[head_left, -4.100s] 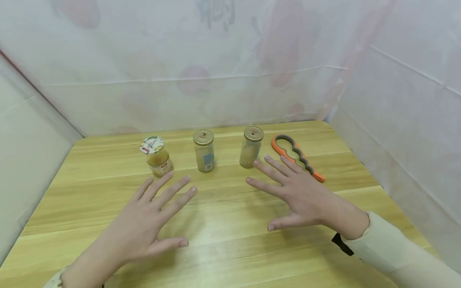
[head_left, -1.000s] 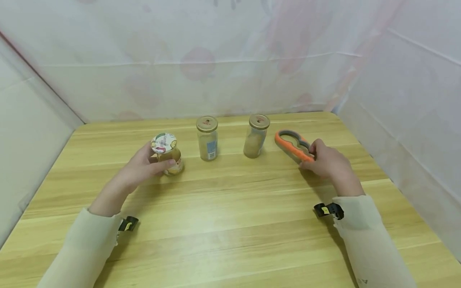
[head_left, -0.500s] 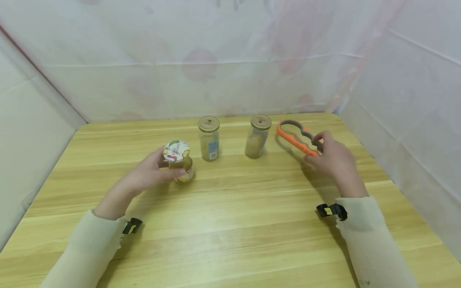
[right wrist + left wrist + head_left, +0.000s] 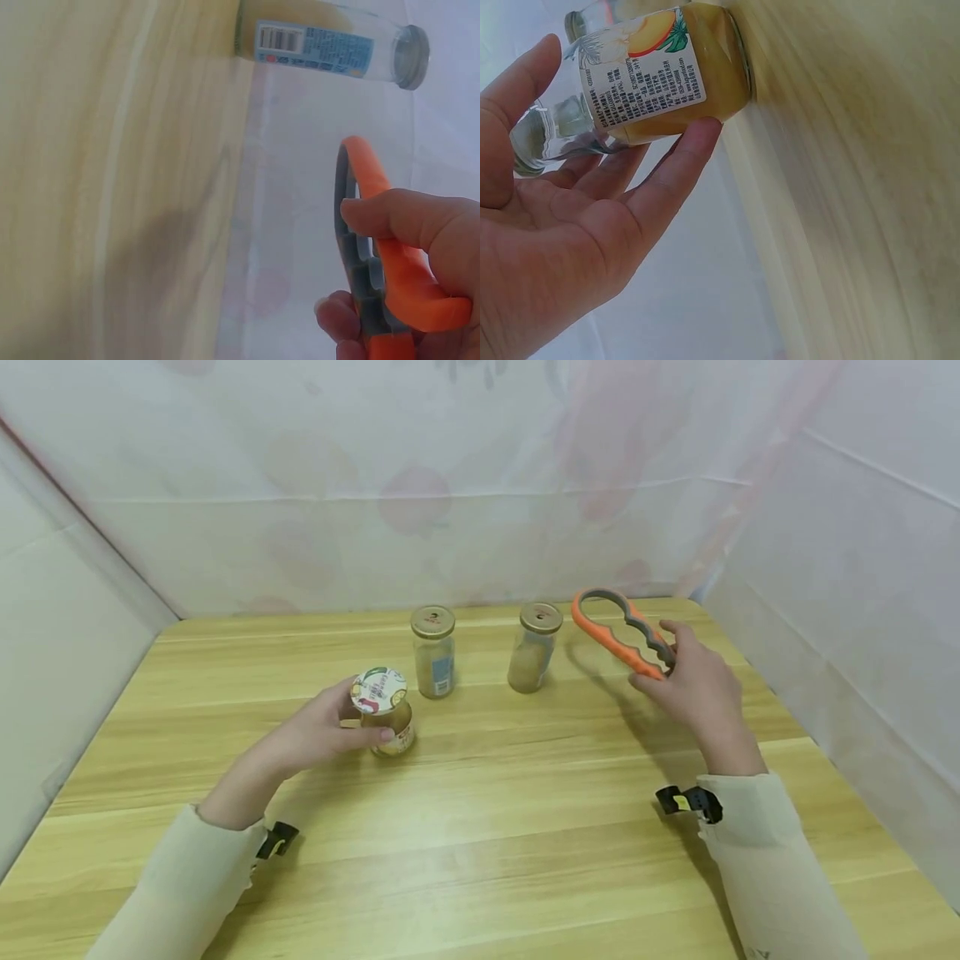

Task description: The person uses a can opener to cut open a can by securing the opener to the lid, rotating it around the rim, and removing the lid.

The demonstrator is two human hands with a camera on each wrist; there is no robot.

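Note:
In the head view my left hand (image 4: 318, 735) grips a glass jar (image 4: 397, 727) of yellow fruit by its side, thumb in front and fingers behind. The jar has a patterned white lid; its peach label faces the left wrist camera. It stands upright at the table, and whether its base touches the wood is hard to tell. My right hand (image 4: 697, 681) pinches the handle end of an orange and grey jar opener (image 4: 622, 639), held above the table with its loop pointing away and to the left. The right wrist view shows thumb and fingers on the opener (image 4: 367, 255).
Two more glass jars with gold lids stand upright near the back: one in the middle (image 4: 433, 652), one further right (image 4: 534, 647), left of the opener. The wooden table (image 4: 480, 860) meets pale curtain walls (image 4: 450, 552) at the back and sides.
My left hand has gone from spread fingers to gripping the fruit jar and shifting it right and nearer. My right hand has taken hold of the jar opener and lifted it off the table.

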